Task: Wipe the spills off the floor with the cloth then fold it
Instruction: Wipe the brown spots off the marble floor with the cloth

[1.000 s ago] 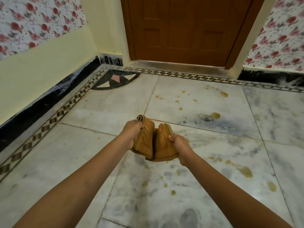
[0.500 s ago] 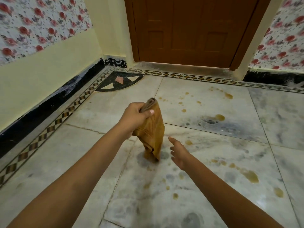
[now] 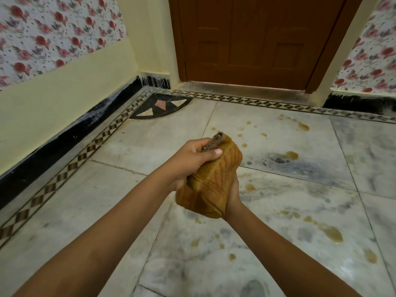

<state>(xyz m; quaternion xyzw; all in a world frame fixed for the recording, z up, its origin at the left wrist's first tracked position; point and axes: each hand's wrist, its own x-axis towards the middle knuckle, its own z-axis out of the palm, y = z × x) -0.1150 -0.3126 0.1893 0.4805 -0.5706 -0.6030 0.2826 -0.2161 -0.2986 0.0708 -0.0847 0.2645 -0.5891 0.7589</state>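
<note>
A mustard-yellow cloth [image 3: 211,181], bunched into a thick bundle, is held in the air above the marble floor [image 3: 150,142]. My left hand [image 3: 189,159] grips its upper end, thumb pressed across the top. My right hand [image 3: 232,197] cups the lower right side of the bundle from underneath; its fingers are mostly hidden behind the cloth. Yellowish-brown spills dot the floor: a long smear [image 3: 330,231] at the right, a blot [image 3: 291,154] ahead, a streak [image 3: 303,126] near the door and small drops [image 3: 231,256] below my hands.
A brown wooden door [image 3: 252,39] stands shut straight ahead. A cream wall with floral paper [image 3: 53,39] and a black skirting [image 3: 64,140] runs along the left. A chequered tile border [image 3: 70,168] edges the floor.
My right hand, which had let go and hung open half a second ago, has come back up and closed on the cloth's lower part. The left hand kept its grip on the top.
</note>
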